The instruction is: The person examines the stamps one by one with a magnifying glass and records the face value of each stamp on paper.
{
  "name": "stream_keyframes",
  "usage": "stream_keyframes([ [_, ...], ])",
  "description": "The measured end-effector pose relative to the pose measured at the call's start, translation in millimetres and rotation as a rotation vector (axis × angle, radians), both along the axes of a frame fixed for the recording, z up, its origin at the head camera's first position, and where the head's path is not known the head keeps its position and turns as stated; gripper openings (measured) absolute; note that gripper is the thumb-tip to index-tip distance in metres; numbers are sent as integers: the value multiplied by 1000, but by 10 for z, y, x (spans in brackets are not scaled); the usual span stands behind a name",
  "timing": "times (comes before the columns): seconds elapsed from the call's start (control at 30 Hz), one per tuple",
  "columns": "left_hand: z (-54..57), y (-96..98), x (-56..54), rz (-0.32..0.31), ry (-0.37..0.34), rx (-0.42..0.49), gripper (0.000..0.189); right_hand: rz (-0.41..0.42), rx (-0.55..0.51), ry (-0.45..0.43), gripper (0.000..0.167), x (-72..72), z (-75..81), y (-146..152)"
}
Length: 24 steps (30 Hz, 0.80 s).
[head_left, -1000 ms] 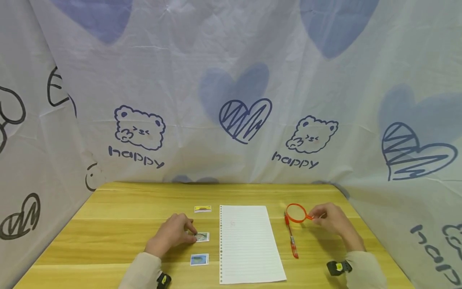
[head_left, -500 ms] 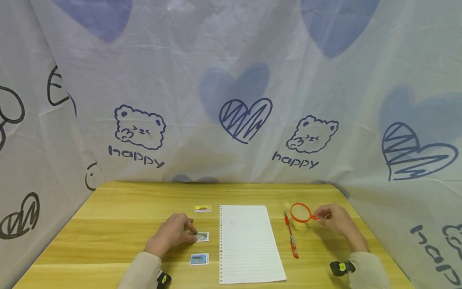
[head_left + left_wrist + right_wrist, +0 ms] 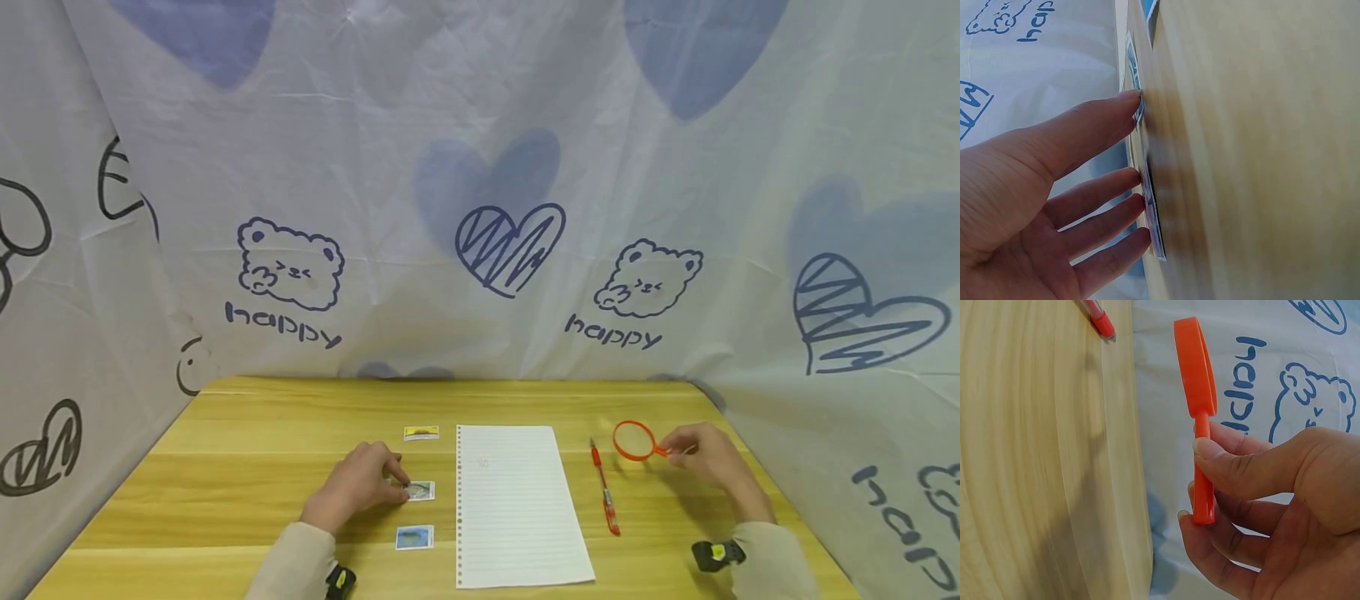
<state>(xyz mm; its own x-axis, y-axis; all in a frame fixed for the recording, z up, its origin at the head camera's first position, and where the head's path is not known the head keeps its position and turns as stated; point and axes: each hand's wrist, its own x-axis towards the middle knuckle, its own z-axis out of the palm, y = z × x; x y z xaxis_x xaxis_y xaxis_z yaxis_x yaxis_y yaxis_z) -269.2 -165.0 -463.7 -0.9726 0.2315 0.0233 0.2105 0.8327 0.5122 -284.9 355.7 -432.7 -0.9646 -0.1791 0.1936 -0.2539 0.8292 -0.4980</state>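
Note:
My right hand [image 3: 708, 457] holds a red-orange magnifying glass [image 3: 634, 457] by its handle, over the right part of the table. In the right wrist view, thumb and fingers wrap the handle, and the lens ring [image 3: 1194, 365] stands edge-on above them. On the left, my left hand [image 3: 360, 483] touches the left edge of a greenish stamp-like card [image 3: 422, 491] with its fingertips. The left wrist view shows the thumb [image 3: 1094, 125] nearly straight against that card. A yellow card [image 3: 422, 433] lies farther back, a blue one [image 3: 415, 537] nearer the front.
A lined sheet of paper [image 3: 517, 517] with punched holes and a small faint red mark lies mid-table. Right of it is an uncapped red pen [image 3: 606, 492]. A white printed curtain [image 3: 405, 292] hangs behind the wooden table [image 3: 247, 483].
My right hand has moved slightly right with the magnifying glass, whose ring has shifted away from the pen tip. The left hand and the cards have stayed in place.

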Motion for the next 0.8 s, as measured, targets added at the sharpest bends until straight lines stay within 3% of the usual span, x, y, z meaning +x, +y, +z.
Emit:
stream_keyframes([
  [0.8,17,7,5,-1,-4,-3,15,51,-37,10,9,4,-94,244],
])
